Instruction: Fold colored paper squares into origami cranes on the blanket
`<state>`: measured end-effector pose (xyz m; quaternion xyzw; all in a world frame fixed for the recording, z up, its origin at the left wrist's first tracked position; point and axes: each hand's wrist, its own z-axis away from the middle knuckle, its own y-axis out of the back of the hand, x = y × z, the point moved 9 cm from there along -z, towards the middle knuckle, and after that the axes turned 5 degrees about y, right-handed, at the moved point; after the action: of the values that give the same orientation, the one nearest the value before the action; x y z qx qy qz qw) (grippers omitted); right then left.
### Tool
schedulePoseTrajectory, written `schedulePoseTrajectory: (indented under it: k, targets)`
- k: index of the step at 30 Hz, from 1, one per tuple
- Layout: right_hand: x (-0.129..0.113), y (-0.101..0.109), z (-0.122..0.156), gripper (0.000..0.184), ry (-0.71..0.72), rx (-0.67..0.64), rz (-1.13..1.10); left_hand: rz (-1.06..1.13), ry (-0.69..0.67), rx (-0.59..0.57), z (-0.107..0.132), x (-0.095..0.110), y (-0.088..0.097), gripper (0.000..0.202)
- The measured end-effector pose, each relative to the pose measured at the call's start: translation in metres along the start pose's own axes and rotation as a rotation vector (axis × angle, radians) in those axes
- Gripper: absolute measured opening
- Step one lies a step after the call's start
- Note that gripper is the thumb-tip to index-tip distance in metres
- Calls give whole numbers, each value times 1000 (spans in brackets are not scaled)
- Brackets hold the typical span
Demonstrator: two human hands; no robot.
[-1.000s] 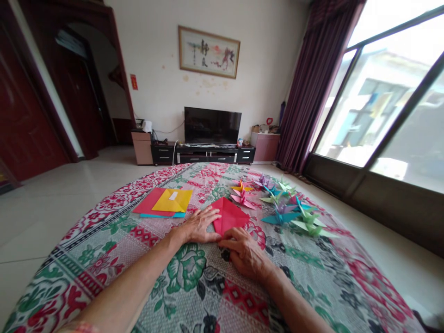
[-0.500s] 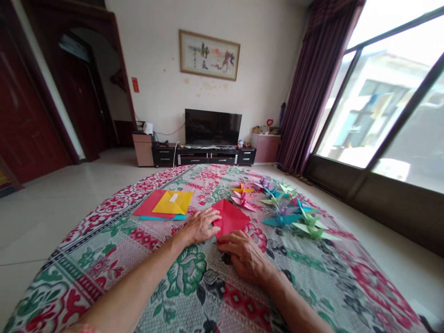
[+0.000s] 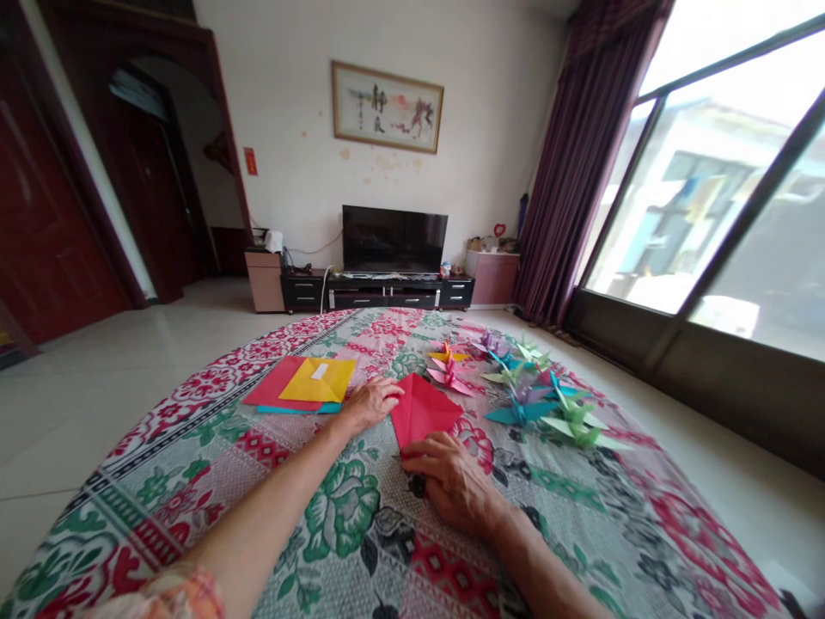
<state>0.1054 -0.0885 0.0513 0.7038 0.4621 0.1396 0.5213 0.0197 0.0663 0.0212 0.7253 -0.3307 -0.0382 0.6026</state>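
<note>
A folded red paper (image 3: 422, 409) lies on the flowered tablecloth (image 3: 335, 507) in front of me. My left hand (image 3: 374, 401) sits at the paper's upper left edge, fingers curled around that edge. My right hand (image 3: 451, 480) rests knuckles up at the paper's near corner, its fingertips pressing the corner down. The far tip of the paper points away from me.
A stack of red, yellow and blue paper sheets (image 3: 302, 385) lies to the left. Several folded paper cranes (image 3: 525, 391) in mixed colours stand to the right. Beyond the round table are a TV (image 3: 394, 240) on a low cabinet, a tiled floor and a large window (image 3: 722, 172).
My left hand slid from the paper's near left side up along its left edge, away from me. My right hand stayed at the near corner. The view shifted slightly.
</note>
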Motion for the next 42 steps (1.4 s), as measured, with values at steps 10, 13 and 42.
schedulePoseTrajectory:
  k: [10,13,42]
  targets:
    - [2,-1,1,42,-16,12,-16,-17,48,123,-15,-15,10,21]
    - [2,-1,1,42,1,18,-9,-48,105,180,-13,-13,17,21]
    - [89,38,8,36,-430,474,61,-190,-75,63,29,60,4,24]
